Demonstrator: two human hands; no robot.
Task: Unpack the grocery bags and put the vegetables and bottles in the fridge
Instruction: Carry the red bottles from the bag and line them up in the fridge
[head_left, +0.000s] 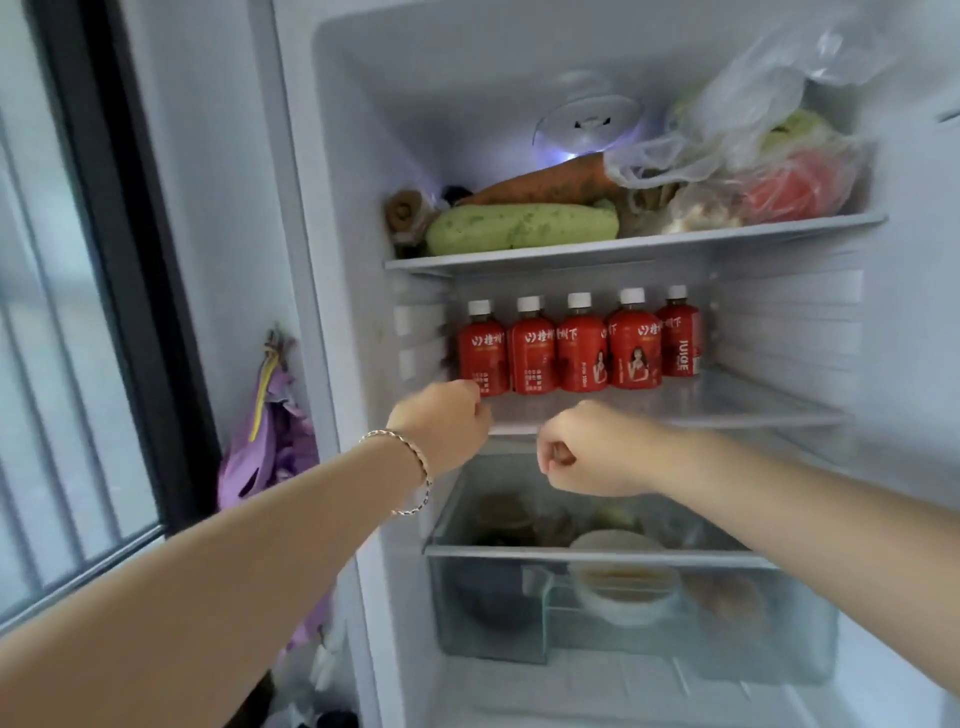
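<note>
The upright bottles are found just beyond the left hand, nearer than the right hand; both hands' fingers are curled together, empty.

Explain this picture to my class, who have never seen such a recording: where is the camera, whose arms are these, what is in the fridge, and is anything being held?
There is no machine here. One wide camera sits on a person's head, looking forward and down, so the two arms are the wearer's own. The left hand, with a bracelet on its wrist, and the right hand are both curled into loose fists in front of the middle shelf; neither visibly holds anything. On that shelf stand five red juice bottles in a row. The top shelf carries a pale green squash, a carrot and plastic bags of vegetables. Below, a clear drawer holds bowls, blurred.
</note>
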